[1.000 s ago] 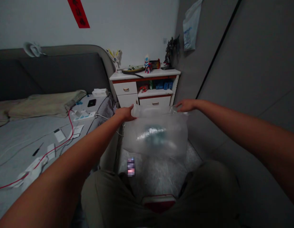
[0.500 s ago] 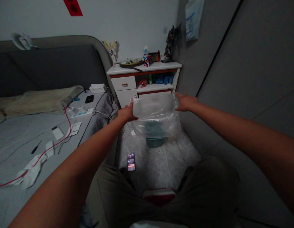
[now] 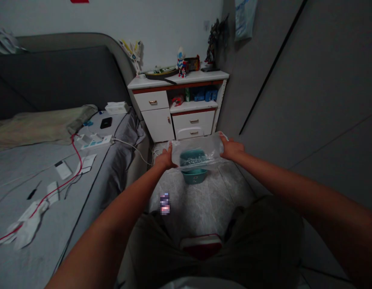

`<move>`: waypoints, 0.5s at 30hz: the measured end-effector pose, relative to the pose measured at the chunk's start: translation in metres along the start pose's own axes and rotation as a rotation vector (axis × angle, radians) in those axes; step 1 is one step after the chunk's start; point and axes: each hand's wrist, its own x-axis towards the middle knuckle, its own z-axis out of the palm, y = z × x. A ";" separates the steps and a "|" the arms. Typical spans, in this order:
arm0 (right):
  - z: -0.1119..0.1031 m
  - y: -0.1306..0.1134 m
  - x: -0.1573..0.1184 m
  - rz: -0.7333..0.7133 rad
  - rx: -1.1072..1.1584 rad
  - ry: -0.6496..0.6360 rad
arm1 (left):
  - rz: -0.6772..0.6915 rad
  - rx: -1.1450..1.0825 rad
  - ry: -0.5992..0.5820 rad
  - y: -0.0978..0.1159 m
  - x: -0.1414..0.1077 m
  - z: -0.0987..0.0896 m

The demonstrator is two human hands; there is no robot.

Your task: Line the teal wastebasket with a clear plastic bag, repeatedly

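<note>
A clear plastic bag point(image 3: 214, 149) is stretched flat between my two hands, over a teal bin on the floor. My left hand point(image 3: 166, 157) pinches its left edge, and my right hand point(image 3: 231, 148) grips the right edge. Through the film the bin's upper part shows; its lower wall point(image 3: 194, 178) is seen directly below the bag. Whether the bag touches the bin cannot be told.
Ahead stands a white cabinet point(image 3: 154, 118) with figures on top. The bed point(image 3: 92, 192) at left holds a power strip point(image 3: 97, 142), cables and white gloves point(image 3: 32, 220). A grey wardrobe point(image 3: 309, 108) rises at right. A blurred-out item point(image 3: 164, 204) lies on the floor.
Both hands have moved lower in the view with the bag. The bag now spans a shallower strip, and more of the cabinet front shows above it. The view has tilted down slightly.
</note>
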 end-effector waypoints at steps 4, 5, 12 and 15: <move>0.021 0.000 -0.003 0.013 -0.020 -0.088 | -0.005 -0.031 -0.049 0.001 0.000 0.018; 0.025 -0.001 -0.002 0.012 -0.039 -0.105 | -0.004 -0.040 -0.052 0.001 0.000 0.020; 0.028 -0.001 0.001 -0.021 -0.103 -0.091 | 0.039 -0.091 -0.066 -0.002 0.009 0.031; 0.020 -0.004 -0.005 -0.039 -0.080 -0.084 | 0.059 -0.141 -0.069 -0.007 0.015 0.036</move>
